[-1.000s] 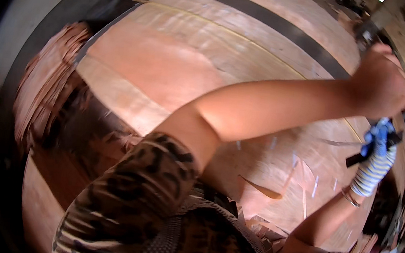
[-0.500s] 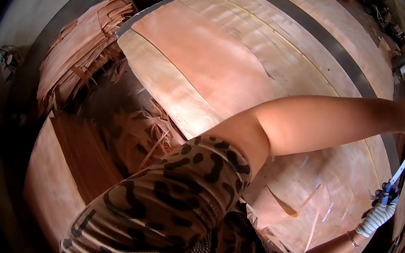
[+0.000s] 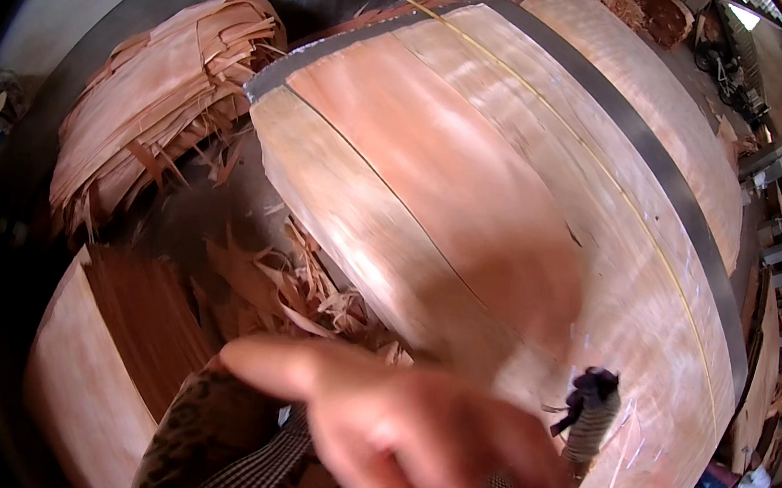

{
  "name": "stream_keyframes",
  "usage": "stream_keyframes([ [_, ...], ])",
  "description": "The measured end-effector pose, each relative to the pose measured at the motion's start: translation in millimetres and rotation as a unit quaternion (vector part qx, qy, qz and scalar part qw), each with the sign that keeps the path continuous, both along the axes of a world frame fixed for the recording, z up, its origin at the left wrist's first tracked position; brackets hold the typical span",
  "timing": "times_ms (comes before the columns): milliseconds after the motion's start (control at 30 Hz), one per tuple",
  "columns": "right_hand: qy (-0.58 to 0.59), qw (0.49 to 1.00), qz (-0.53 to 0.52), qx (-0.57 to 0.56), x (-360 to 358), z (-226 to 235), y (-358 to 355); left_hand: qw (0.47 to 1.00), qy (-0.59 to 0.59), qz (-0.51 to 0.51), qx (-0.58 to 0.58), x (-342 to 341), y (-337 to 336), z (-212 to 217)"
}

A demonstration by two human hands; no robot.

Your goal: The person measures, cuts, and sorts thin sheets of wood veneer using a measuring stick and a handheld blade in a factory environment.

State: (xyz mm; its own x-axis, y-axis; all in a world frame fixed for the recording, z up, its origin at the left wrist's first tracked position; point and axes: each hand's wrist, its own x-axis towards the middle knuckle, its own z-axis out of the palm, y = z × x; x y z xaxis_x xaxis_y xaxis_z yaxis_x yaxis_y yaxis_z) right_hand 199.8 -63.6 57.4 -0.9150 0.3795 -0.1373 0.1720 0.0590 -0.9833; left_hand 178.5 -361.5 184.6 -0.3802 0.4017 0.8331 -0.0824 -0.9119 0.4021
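Veneer sheets (image 3: 432,138): pink-and-cream; dark strip (image 3: 640,133) edging far side. My left hand (image 3: 418,426) bent, right hand (image 3: 593,408) curled; openness, hold: cannot tell.

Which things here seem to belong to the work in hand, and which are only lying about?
Likely in use:
- bare left hand
- gloved right hand
- broad wood sheets
- thin yellow strip across them

Seemingly lying about:
- torn wood scraps
- ragged stack, left

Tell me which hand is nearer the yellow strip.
Right. The right hand is left of the yellow strip; the left hand is farther left, near the wearer's body.
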Motion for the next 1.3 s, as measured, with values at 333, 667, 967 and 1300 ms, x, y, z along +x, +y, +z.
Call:
stream_keyframes([
  [333,-0.042,0.968,0.243,-0.049,-125.7,10.8,-261.4,0.905,-0.085,0.383,-0.166,-19.3,-236.5,-31.0],
  [667,-0.042,0.958,0.266,-0.099,-201.7,-21.7,-372.9,0.581,-0.405,0.537,-0.459,-118.6,-428.2,-232.4],
  [967,-0.126,0.968,0.203,-0.072,-258.7,-31.8,-467.9,0.401,-0.227,0.49,-0.74,-271.3,-530.1,-376.6],
  [1300,-0.177,0.978,0.056,-0.094,-234.5,-31.3,-525.8,0.467,-0.244,0.358,-0.771,-327.5,-538.8,-356.4],
])
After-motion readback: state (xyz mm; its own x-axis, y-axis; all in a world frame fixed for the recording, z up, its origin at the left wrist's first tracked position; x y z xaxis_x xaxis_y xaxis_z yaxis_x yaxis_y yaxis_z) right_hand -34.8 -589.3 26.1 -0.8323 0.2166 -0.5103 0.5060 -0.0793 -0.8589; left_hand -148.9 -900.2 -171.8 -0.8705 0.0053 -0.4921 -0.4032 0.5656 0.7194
